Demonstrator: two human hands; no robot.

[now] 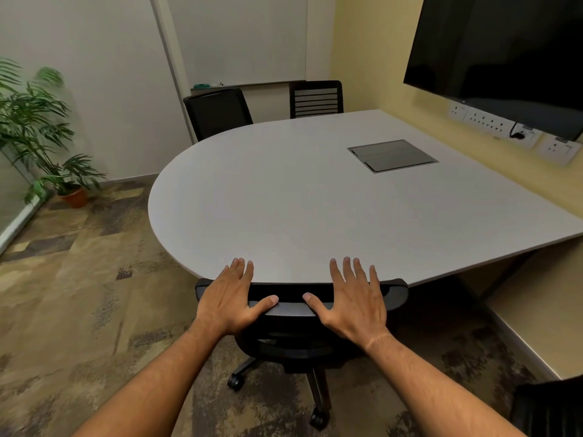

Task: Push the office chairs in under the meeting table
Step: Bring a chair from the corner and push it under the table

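At the near curved edge of the pale grey meeting surface (284,197), I have both hands laid flat on the top rail of a black mesh-backed office chair (290,310). My left hand (230,298) and right hand (353,301) are open, fingers spread forward over the surface's edge, thumbs pointing inward along the rail, gripping nothing. Both forearms reach straight ahead. The chair's backrest sits against the surface's edge, its wheeled base on the patterned carpet (79,294).

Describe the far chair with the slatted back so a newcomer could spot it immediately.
Start at the grey meeting table and look across to its far edge. Two black chairs stand there below the whiteboard. Take the right-hand chair: its back has horizontal slats, while its neighbour has a solid back.
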